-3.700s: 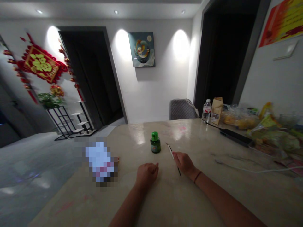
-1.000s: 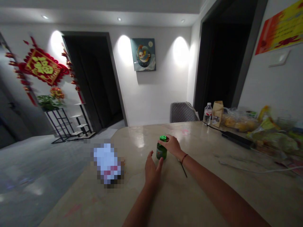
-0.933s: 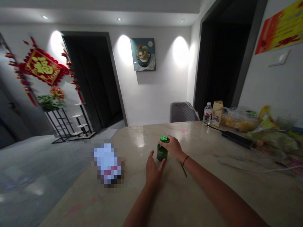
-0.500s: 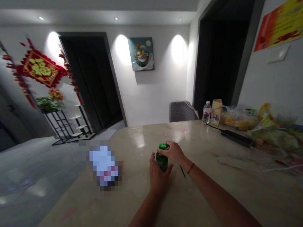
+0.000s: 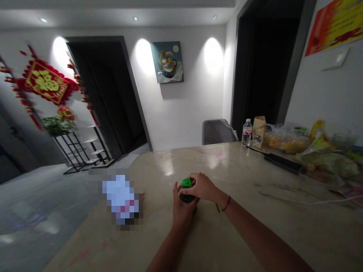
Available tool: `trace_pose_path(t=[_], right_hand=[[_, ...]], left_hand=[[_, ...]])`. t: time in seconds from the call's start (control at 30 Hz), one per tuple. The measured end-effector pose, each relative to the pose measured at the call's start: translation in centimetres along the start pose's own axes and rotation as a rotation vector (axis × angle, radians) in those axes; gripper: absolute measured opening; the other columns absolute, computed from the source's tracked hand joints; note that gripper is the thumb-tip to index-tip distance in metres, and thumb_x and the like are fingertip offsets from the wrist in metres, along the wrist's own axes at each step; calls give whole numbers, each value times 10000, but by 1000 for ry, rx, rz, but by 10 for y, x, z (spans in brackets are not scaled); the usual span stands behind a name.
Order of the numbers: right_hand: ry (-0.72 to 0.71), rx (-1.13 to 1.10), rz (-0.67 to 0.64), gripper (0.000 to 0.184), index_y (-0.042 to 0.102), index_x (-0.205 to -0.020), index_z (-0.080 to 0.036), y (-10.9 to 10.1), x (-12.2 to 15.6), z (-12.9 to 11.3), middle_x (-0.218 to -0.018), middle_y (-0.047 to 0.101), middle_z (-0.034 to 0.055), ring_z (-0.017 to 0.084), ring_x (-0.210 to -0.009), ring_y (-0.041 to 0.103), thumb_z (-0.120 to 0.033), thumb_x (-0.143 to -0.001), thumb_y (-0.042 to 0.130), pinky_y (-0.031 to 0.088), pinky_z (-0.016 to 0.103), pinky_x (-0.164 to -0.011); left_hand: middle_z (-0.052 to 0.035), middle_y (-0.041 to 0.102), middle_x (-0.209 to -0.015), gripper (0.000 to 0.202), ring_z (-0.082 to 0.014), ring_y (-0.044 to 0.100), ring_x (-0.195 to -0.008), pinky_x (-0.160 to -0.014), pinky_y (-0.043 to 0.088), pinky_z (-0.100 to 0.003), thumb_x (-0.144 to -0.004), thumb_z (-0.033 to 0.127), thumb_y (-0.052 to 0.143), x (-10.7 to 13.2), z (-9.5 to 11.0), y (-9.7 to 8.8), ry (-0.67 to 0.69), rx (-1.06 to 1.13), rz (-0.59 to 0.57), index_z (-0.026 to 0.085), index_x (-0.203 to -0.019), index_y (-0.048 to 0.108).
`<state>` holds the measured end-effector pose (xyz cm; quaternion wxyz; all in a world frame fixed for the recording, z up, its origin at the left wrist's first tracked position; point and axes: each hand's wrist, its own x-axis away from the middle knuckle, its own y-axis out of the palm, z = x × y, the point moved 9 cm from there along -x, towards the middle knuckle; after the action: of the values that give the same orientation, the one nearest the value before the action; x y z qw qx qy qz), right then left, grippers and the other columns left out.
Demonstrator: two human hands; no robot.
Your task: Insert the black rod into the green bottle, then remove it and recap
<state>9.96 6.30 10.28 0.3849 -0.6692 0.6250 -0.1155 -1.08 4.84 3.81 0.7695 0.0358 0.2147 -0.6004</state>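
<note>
A small green bottle (image 5: 185, 190) with a bright green cap stands on the beige marble table (image 5: 232, 234), just ahead of me. My left hand (image 5: 180, 209) is wrapped round the bottle's body from the near side. My right hand (image 5: 202, 187) is closed over the cap from the right, fingers curled round it. Most of the bottle is hidden by the two hands. A thin dark stick (image 5: 217, 207) lies on the table under my right wrist, mostly covered.
A blurred white object (image 5: 120, 196) lies on the table's left part. Along the right wall sit a water bottle (image 5: 247, 132), a paper bag (image 5: 259, 131), food bags (image 5: 312, 151), a black power strip (image 5: 282, 163) and a white cable (image 5: 306, 201). A grey chair (image 5: 217, 131) stands at the far edge.
My hands left the stick on the table and closed on the green bottle, left round the body, right over the cap. The bottle has come a little nearer to me.
</note>
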Motion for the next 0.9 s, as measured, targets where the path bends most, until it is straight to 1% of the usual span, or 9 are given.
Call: trace_pose_path(t=[0.07,0.13,0.23,0.3,0.43,0.53,0.63,0.73,0.9], right_hand=[[-10,28,-2,345,566,-651,-185,0,1,-4,-613,583,1,109,-555,484,-504,-570,670,299,215,-505],[-21,44,-5,351,566,-657,-184,0,1,-5,-628,591,4,112,-564,491,-507,-566,674,305,216,-512],[-36,52,-25,352,576,-685,-181,1,0,-6,-654,602,14,115,-577,501,-515,-604,649,318,219,-529],[-52,91,-15,355,583,-677,-176,-1,0,-7,-654,601,27,125,-600,509,-530,-664,594,329,230,-558],[-122,237,66,423,590,-628,-170,-11,1,-17,-680,606,72,171,-729,526,-551,-763,467,335,261,-649],[-89,292,56,449,586,-642,-172,-16,3,-17,-691,608,78,174,-698,526,-580,-761,442,317,267,-606],[-28,274,12,434,583,-709,-178,-18,5,-11,-678,602,56,150,-619,514,-602,-717,487,287,252,-541],[-23,204,-43,403,578,-759,-173,-17,5,-8,-675,592,34,120,-584,495,-569,-708,524,281,230,-521],[-36,103,-60,325,564,-776,-156,-17,2,-4,-667,568,13,95,-591,475,-477,-734,537,295,204,-531]], left_hand=[[-84,594,-1053,632,-219,572,-953,-812,457,-320,-550,332,685,1,1,4,-35,-8,-71,165,-1111,446],[-56,644,-908,438,-207,604,-831,-718,472,-291,-568,324,666,2,2,6,-58,-51,-113,161,-951,531],[-30,649,-775,332,-189,604,-722,-630,458,-263,-576,310,651,3,5,4,-72,-106,-107,161,-855,550],[-18,642,-736,334,-178,596,-684,-601,443,-249,-573,314,652,3,7,2,-53,-134,-91,165,-853,547],[-20,635,-737,368,-161,585,-658,-592,422,-239,-557,321,660,0,13,-4,10,-252,-57,173,-872,538],[-30,636,-750,379,-164,593,-673,-602,414,-239,-561,312,657,-3,14,-7,26,-346,-45,183,-891,523],[-33,633,-746,369,-172,601,-692,-603,408,-240,-583,324,645,-5,14,-6,39,-414,-53,194,-898,505],[-35,631,-772,365,-170,603,-712,-613,412,-239,-614,354,627,-6,12,-3,48,-453,-67,195,-914,493],[-47,628,-901,551,-188,600,-814,-668,434,-260,-580,346,666,-2,6,1,62,-395,-83,196,-1059,438]])
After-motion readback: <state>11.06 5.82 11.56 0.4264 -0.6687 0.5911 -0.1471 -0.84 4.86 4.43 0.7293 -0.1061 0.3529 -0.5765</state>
